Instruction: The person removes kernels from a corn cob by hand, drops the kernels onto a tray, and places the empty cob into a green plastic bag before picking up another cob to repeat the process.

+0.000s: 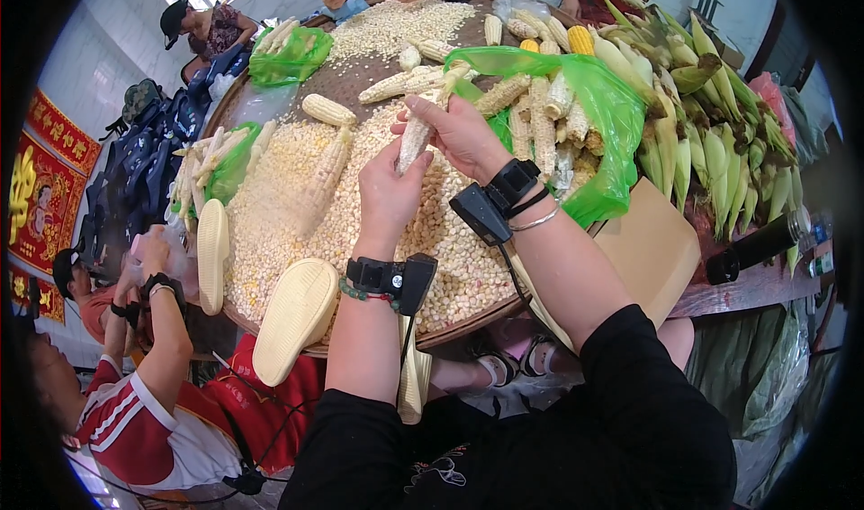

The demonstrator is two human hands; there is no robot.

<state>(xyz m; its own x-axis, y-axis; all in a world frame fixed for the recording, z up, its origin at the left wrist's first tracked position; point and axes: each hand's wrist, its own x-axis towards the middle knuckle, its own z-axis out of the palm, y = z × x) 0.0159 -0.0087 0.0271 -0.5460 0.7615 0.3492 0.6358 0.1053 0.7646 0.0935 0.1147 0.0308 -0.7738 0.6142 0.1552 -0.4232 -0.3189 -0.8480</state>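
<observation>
Over the round tray, both my hands are closed around one pale corn cob (415, 141). My left hand (391, 195) grips its lower end, thumb along the side. My right hand (466, 136) wraps the upper part, fingers partly hidden behind it. The cob's visible face looks whitish and mostly bare of kernels. Beneath them spreads a thick heap of loose cream kernels (450, 249). Just right of my right hand, a green plastic bag (621, 118) holds several stripped cobs (543, 127). Whole pale ears (328, 110) lie on the kernels to the left.
Cream slippers (295, 316) stand at the tray's near rim. Unhusked corn (711, 141) is piled at the right, beside a cardboard piece (650, 249) and a black bottle (756, 247). Co-workers sit around, one at left in a red and white shirt (135, 429).
</observation>
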